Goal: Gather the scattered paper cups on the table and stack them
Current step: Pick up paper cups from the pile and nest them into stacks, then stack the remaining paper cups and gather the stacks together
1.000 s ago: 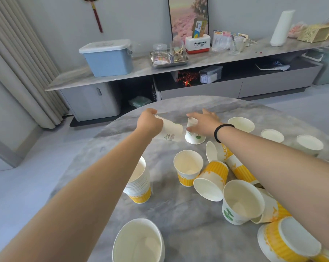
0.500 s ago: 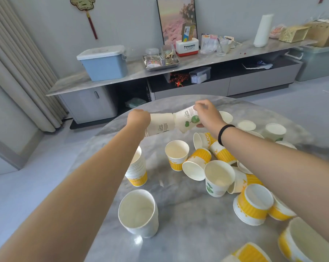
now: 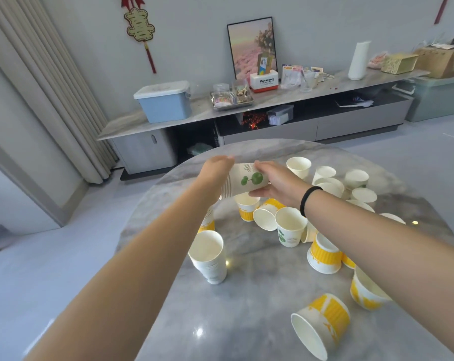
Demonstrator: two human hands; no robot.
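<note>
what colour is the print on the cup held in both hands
Green leaf print on a white paper cup, clearest in the head view.

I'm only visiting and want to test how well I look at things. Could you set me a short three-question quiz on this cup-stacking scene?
1. True or false: both hands are on the same nested stack of white cups with a green leaf print.
2. Which cup lies on its side nearest the camera? A) a yellow-banded cup B) a plain blue cup C) a red mug
3. Fill in: the black band is worn on the ____ wrist.

Key:
1. True: the left hand and right hand hold it above the table.
2. A: the yellow-banded cup.
3. Right: see the black band.
</note>
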